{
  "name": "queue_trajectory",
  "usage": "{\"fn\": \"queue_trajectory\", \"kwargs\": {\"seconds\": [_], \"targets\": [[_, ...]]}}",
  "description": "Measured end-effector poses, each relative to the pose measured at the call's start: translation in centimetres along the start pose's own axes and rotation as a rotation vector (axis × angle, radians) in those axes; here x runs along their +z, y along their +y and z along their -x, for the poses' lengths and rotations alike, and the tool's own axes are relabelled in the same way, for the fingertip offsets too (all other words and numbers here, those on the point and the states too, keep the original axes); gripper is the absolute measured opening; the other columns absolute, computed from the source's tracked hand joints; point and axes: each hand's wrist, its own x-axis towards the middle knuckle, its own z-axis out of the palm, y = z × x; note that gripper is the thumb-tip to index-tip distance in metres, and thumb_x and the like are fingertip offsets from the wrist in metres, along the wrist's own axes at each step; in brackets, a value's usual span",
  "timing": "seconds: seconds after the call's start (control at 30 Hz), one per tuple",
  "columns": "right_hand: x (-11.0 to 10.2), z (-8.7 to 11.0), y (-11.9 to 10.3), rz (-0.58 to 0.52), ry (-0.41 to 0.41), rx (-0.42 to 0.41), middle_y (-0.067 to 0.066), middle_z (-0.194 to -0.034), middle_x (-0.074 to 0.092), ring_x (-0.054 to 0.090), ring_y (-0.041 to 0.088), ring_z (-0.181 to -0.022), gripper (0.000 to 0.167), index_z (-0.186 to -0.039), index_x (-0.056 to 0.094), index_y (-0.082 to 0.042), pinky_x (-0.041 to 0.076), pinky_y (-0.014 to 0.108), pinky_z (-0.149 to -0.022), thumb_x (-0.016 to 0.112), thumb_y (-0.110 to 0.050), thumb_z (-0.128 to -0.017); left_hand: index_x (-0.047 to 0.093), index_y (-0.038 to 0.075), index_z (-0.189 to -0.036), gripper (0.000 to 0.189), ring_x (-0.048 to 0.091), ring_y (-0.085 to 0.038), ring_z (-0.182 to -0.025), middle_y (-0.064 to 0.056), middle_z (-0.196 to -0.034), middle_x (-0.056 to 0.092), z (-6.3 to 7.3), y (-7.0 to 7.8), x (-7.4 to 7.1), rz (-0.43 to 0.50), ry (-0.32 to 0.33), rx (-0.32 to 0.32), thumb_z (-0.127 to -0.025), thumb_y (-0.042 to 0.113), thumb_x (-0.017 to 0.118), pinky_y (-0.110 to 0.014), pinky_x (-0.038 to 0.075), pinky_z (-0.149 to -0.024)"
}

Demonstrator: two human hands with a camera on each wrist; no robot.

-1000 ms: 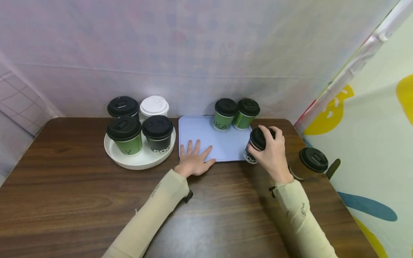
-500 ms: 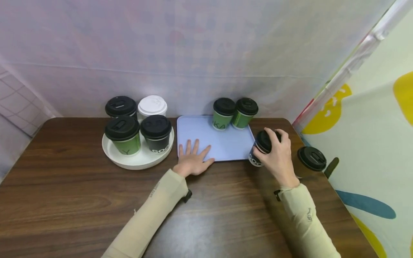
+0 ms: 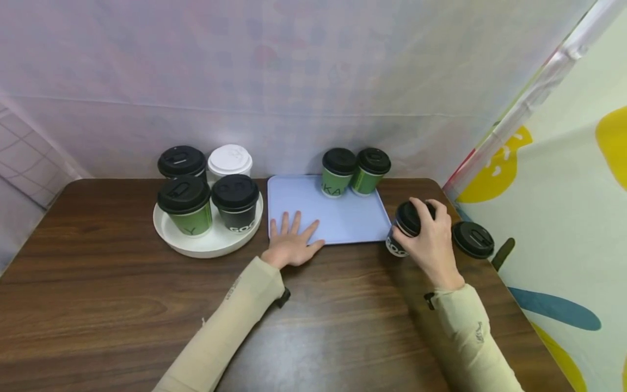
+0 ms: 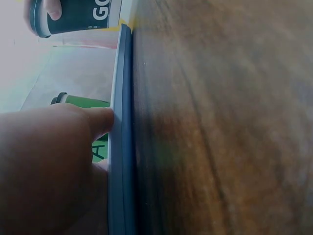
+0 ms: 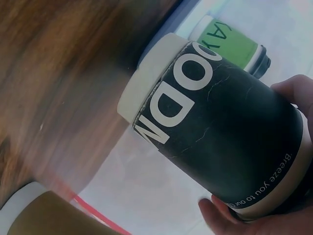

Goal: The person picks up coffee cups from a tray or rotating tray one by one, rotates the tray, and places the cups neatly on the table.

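My right hand grips a dark paper coffee cup around its black lid from above. The cup, printed with large white letters, is just off the right edge of a pale blue rectangular tray; whether its base touches the table is unclear. My left hand lies with spread fingers on the tray's front left part, thumb at the rim. Two green cups with black lids stand side by side at the tray's back right.
On the left, a round white tray bears several lidded cups, one with a white lid. To the right of my right hand stands a brown cup with a black lid, near the table's right edge. A curtain hangs behind.
My right hand has moved the dark cup rightward and slightly nearer, from the tray's right edge to beside it, closer to the brown cup. My left hand has stayed in place.
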Motion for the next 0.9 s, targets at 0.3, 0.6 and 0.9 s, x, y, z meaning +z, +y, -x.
{"fn": "queue_trajectory", "kwargs": {"seconds": [0.3,0.6,0.9], "targets": [[-0.7,0.4,0.9,0.081,0.04,-0.067,0.037,-0.131,0.051,0.049,0.053,-0.12,0.067,-0.136,0.06,-0.005,0.021,0.079,-0.115,0.087,-0.019,-0.076,0.017,0.036,-0.166,0.068,-0.013,-0.045,-0.161,-0.016,-0.176,-0.004,0.6,0.3,-0.4,-0.007,0.012,0.008,-0.106,0.064,0.028,-0.068,-0.011,-0.127],[-0.8,1.0,1.7,0.096,0.035,-0.085,0.038,-0.13,0.053,0.05,0.051,-0.125,0.067,-0.135,0.061,-0.004,0.01,0.082,-0.118,0.088,-0.017,-0.076,0.016,0.035,-0.167,0.069,-0.013,-0.045,-0.161,-0.016,-0.176,-0.005,0.5,0.2,-0.4,-0.002,0.01,0.008,-0.106,0.065,0.027,-0.068,-0.011,-0.127],[-0.7,1.4,2.3,0.109,0.038,-0.082,0.038,-0.127,0.054,0.051,0.051,-0.124,0.068,-0.134,0.061,-0.004,0.008,0.083,-0.118,0.089,-0.019,-0.074,0.018,0.035,-0.166,0.068,-0.013,-0.046,-0.161,-0.017,-0.176,-0.005,0.6,0.2,-0.4,0.012,0.012,0.011,-0.106,0.065,0.029,-0.069,-0.011,-0.127]]}}
